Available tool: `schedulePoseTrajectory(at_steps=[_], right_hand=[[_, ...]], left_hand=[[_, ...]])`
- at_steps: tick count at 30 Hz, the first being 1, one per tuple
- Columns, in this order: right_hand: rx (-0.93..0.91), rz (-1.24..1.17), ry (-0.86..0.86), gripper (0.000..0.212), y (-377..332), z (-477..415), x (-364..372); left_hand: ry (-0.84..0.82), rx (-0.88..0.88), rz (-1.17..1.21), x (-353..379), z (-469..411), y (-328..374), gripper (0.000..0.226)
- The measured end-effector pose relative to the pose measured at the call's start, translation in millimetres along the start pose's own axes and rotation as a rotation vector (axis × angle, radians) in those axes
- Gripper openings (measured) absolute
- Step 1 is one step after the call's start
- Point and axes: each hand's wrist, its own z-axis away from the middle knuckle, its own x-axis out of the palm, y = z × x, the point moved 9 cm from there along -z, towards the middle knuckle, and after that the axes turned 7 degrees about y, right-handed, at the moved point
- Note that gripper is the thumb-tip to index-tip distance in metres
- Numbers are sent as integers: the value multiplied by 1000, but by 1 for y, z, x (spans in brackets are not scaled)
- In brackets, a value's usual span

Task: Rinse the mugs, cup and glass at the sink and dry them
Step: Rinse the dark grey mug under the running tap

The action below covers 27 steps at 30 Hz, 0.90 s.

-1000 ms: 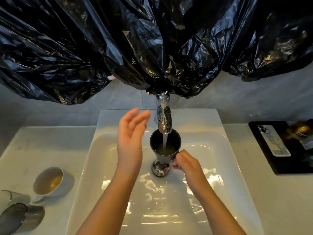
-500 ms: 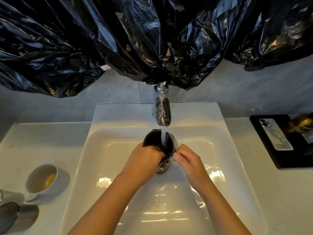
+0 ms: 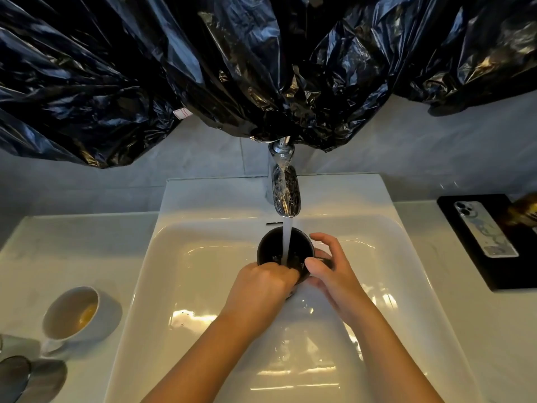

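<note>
Left hand (image 3: pixel 261 283) is now resting on the near rim of the cup (image 3: pixel 271 248), having come down from a raised, open position beside the tap (image 3: pixel 286 193). Its fingers (image 3: pixel 287 273) are curling over the rim and reaching inside. Right hand (image 3: pixel 334 274) is gripping the cup's right wall, thumb on the near side and fingers wrapping the far side, having shifted up from the base.

Both hands are holding the cup upright in the sink (image 3: pixel 203 199), directly under the tap, and water (image 3: pixel 287 242) is running into it.

Judgement: the rinse is passing from filling to rubbing the inside, and drying is not yet starting. A mug (image 3: pixel 75 312) holding yellowish residue is waiting on the table (image 3: pixel 72 248) left of the sink, with more vessels (image 3: pixel 46 373) at the near left edge, so most of the task is remaining.
</note>
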Motion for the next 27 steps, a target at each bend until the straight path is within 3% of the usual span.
schedulePoseTrajectory(at_steps=[4, 7, 13, 16, 21, 24, 27], right_hand=[[-50, 86, 58, 44, 4, -4, 0], [-90, 156, 84, 40, 4, -6, -2], [-120, 45, 106, 61, 11, -5, 1], [-118, -11, 82, 67, 14, -7, 5], [-141, 38, 90, 59, 11, -8, 2], [-133, 84, 53, 60, 12, -6, 3], [-147, 148, 40, 62, 11, -3, 2]], left_hand=[[-104, 16, -235, 5, -5, -8, 23], [-151, 39, -266, 19, -5, -10, 34], [315, 1, -56, -10, 7, 1, 14], [420, -21, -52, -13, 14, -1, 15], [85, 8, -221, 18, 5, -9, 22], [17, 33, -165, 26, 2, -8, 52], [16, 114, -82, 32, 2, 2, 49]])
